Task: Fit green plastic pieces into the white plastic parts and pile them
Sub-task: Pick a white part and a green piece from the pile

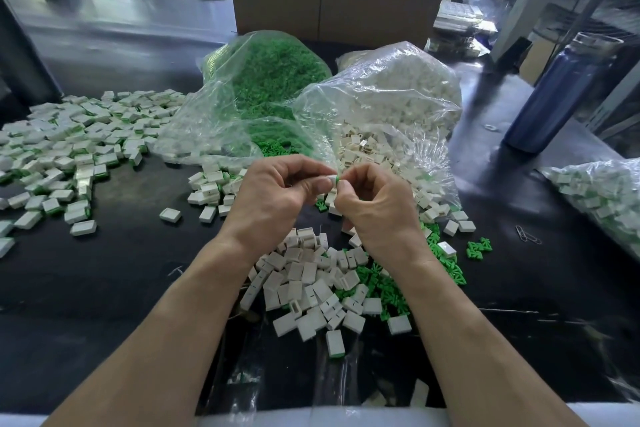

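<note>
Low in the frame, loose white parts (311,284) and green pieces (388,284) lie heaped between the forearms. Above them at centre, the left hand (277,194) and right hand (377,201) curl fingertips around one white part (331,180), pinched between both thumbs and forefingers, a green sliver showing at its right edge.

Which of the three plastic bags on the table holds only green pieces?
The bag at the back left, beside the cardboard box. The middle bag holds white parts, and the bag at the right edge holds white parts with green fitted in.
</note>
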The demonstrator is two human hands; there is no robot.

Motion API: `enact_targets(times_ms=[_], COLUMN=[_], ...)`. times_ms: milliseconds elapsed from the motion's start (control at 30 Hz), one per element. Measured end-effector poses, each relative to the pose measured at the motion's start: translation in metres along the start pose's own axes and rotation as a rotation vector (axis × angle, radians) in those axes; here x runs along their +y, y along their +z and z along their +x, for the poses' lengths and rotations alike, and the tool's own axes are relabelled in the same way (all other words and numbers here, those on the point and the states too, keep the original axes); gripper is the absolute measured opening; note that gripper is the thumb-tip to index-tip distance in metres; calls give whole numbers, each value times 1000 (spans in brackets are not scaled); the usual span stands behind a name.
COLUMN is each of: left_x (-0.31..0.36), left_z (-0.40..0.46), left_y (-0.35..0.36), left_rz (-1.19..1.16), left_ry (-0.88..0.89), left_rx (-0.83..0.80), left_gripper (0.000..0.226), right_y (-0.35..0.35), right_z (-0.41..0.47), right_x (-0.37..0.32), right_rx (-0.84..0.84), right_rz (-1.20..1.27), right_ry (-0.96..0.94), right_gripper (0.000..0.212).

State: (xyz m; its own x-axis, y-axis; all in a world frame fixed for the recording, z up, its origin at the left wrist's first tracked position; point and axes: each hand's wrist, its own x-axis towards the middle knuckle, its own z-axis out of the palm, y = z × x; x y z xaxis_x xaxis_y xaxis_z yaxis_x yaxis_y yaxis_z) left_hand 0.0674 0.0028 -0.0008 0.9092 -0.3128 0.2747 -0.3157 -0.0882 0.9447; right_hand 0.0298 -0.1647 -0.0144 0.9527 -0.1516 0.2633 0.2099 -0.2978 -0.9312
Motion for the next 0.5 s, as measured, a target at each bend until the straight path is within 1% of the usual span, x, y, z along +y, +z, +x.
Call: enact_targets(times_ms=[67, 233, 333, 400, 500], left_x=[1, -1, 1, 2, 2], left_z=[-1, 1, -1, -2, -3], left_y=[-1, -12, -8, -4, -5], left_rz=[1, -75, -107, -137, -148], left_ry=[-8, -72, -96, -115, -118], left_rx=[-5, 121, 74, 49, 37], left_gripper=[17, 14, 11, 11, 12], right_y=[-1, -13, -8, -3, -2], right_z=[0, 2, 0, -3, -3], right_x=[-1, 0, 0, -2, -3], right_rx=[-7, 86, 38, 2, -21], right_rz=[3, 98, 52, 52, 78], right_ry=[1, -2, -68, -120, -133], right_gripper=[10, 10, 8, 16, 18])
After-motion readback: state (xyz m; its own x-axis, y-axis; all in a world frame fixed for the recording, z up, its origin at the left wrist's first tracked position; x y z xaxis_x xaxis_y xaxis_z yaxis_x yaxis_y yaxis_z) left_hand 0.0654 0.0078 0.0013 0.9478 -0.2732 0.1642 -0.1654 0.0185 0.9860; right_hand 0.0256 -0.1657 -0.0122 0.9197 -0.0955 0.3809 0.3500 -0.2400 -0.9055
